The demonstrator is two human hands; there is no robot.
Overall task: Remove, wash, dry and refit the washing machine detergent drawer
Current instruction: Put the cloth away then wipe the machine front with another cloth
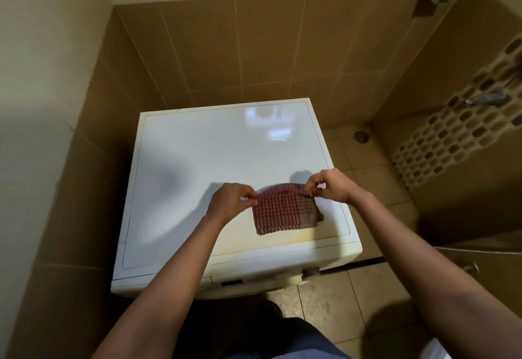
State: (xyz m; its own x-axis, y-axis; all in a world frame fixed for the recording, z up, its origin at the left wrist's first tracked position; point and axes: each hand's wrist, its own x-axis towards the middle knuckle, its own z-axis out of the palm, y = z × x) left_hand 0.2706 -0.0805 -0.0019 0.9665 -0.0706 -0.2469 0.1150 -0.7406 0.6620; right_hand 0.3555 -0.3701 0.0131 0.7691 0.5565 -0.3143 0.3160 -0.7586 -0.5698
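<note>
A white washing machine (197,166) stands in a tiled corner, seen from above. A folded red-and-white checked cloth (284,214) lies on its lid near the front right. My left hand (230,202) pinches the cloth's far left corner. My right hand (329,185) pinches its far right corner, and the far edge is raised a little off the lid. The detergent drawer front (166,281) sits flush in the machine's front panel at the left, mostly hidden from this angle.
Brown tiled walls close in behind and to the left. A tiled floor with a round drain (361,136) lies to the right. Taps (487,99) stick out of the patterned right wall. A knob (312,272) shows on the machine's front.
</note>
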